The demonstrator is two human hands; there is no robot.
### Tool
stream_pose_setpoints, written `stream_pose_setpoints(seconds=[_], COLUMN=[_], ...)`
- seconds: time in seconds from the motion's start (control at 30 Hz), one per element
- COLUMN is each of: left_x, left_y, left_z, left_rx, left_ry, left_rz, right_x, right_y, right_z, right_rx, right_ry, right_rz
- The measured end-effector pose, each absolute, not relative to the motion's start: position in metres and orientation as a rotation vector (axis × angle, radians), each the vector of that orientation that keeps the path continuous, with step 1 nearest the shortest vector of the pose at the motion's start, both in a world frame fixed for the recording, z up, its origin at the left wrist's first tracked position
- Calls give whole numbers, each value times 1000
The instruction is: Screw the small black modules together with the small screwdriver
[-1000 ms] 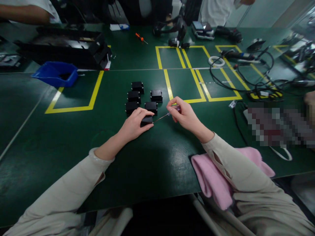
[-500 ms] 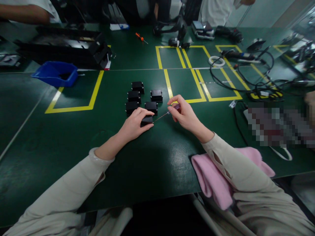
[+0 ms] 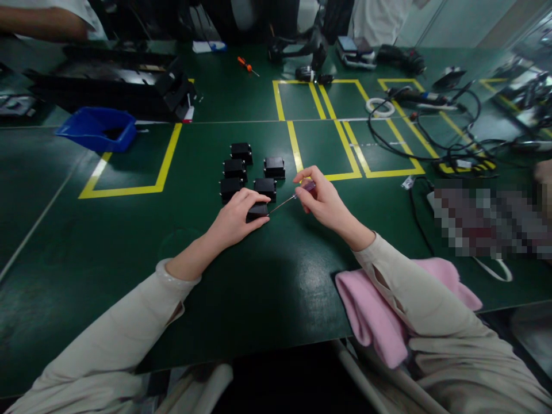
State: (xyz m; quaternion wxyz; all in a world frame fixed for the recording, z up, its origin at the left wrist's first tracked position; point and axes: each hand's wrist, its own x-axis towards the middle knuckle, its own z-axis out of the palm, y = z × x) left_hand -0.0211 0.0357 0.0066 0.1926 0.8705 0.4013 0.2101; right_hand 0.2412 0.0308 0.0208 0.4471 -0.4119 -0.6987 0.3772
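Note:
My left hand (image 3: 235, 217) is closed over a small black box (image 3: 257, 211) that rests on the green table (image 3: 129, 241). My right hand (image 3: 324, 200) pinches a thin screwdriver (image 3: 290, 199) by its purple handle, and the metal tip points at the right side of that box. Just beyond my left hand several more black boxes (image 3: 235, 169) stand in two short rows.
A blue bin (image 3: 98, 129) sits far left inside yellow tape lines. Black cables (image 3: 435, 138) spread over the right of the table. A pink cloth (image 3: 379, 310) lies under my right forearm. An orange screwdriver (image 3: 246, 65) and other people's gear lie along the far edge.
My right hand's fingers have shifted slightly on the screwdriver handle. The left hand and the box have stayed in place.

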Motion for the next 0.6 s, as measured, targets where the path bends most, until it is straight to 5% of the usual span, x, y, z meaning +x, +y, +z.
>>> stream_pose_setpoints(seconds=[0.6], left_x=[-21], left_y=[36], left_z=[7], left_rx=[2438], left_ry=[1131], left_rz=[585], right_x=[242], right_y=[32], right_z=[23], right_rx=[-1011], right_ry=[-1756], right_rz=[948])
